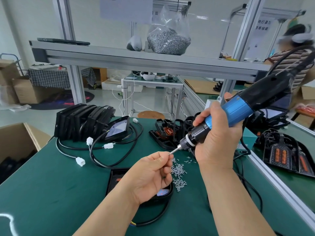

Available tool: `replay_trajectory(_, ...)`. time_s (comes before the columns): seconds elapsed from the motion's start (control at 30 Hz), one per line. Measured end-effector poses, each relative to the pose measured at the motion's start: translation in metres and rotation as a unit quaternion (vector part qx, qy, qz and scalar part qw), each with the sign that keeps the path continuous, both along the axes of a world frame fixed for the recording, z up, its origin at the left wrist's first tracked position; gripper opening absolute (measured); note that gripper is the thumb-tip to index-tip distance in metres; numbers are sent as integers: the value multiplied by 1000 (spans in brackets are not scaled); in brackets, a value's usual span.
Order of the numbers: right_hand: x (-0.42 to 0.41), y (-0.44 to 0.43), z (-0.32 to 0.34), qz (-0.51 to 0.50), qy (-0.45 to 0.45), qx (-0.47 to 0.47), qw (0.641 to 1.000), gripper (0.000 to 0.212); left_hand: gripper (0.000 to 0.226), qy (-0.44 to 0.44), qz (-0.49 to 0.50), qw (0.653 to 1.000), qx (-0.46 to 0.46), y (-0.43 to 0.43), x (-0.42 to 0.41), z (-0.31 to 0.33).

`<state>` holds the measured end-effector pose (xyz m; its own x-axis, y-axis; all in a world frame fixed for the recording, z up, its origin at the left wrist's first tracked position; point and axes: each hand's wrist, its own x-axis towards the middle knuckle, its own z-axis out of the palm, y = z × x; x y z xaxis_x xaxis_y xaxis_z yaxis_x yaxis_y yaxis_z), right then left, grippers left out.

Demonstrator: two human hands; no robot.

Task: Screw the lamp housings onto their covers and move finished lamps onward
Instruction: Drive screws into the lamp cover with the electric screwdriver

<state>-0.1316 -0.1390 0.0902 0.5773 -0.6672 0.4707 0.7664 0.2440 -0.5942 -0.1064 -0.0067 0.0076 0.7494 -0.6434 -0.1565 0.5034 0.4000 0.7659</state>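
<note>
Over the green work mat (pixel 51 193), the right hand (pixel 216 133) is gripping an electric screwdriver (pixel 238 113), its fingers wrapping fully round the black collar and blue barrel, with the tool tilting down and to the left. The left hand (pixel 151 174) is hovering just below it, palm turned up and fingers curling in, while the thumb and forefinger are pinching a small screw (pixel 169 154) right against the tip of the bit. A loose pile of screws (pixel 179 172) is lying on the mat just beside the left hand, between the two wrists. A black lamp (pixel 114 179) is sitting flat on the mat under the left hand and forearm, which are hiding most of it, and a black cable is curving out from beneath it towards the near edge. Further back on the left, a row of black housings (pixel 81 121) is standing on edge, with one lamp unit (pixel 117 128) leaning against its right end, light face showing. Black cables with white connectors (pixel 80 161) are looping across the mat in front of that row. Behind the screwdriver, black covers with orange inserts (pixel 163 133) are lying near the far edge. A clear bag of screws (pixel 167 41) is resting on the shelf above, and another person in a striped top (pixel 293 62) is working at the far right.
</note>
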Motion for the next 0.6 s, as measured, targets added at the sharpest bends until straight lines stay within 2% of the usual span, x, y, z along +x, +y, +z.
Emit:
replay_trajectory(0.43, -1, 6, -1, 18, 5, -29, 999, 32, 17, -6, -19, 1000, -5, 3, -4, 4)
replay_trajectory(0.6, -2, 5, 1, 7, 4, -25, 1000, 36, 14, -11, 29, 1000, 5, 4, -2, 3)
